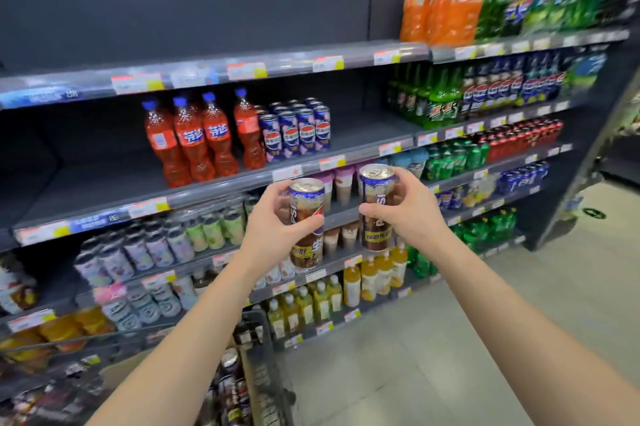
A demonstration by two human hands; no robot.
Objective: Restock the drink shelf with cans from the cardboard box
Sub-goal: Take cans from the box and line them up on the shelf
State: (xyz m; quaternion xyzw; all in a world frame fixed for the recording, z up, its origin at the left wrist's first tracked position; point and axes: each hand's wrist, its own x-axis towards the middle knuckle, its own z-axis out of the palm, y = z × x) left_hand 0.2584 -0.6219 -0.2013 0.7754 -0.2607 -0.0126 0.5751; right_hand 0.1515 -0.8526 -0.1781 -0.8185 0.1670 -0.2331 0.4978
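I judge the restocking to be somewhere in the middle, not near the end. My left hand (273,218) is wrapped around a brown Pepsi can (307,252), and my right hand (412,207) grips a second brown Pepsi can (379,188) in the same way. Both cans are upright near the centre of the frame, in the air in front of the shelving and not yet on any board. The cardboard box (124,372) is at the bottom of the frame, left of centre and blurred, beside a dark trolley basket (266,349). More cans (230,377) show down there, so I think several trips are left.

The likely target is the middle shelf (363,135), where a small block of blue-and-pink Pepsi cans (298,131) stands just beside the orange Fanta bottles (197,141). Right of this block the board is bare up to the green bottles (440,103), and left of the Fanta there is also much bare board. Whether any brown cans are already placed, I cannot tell.

For moving: the front rail (221,188) with its price tags runs just above my knuckles in the picture, so the cans must go up and over this lip. The upper shelf (173,58) makes a ceiling, but the gap looks tall enough for a can. The two held cans are near each other — not touching.
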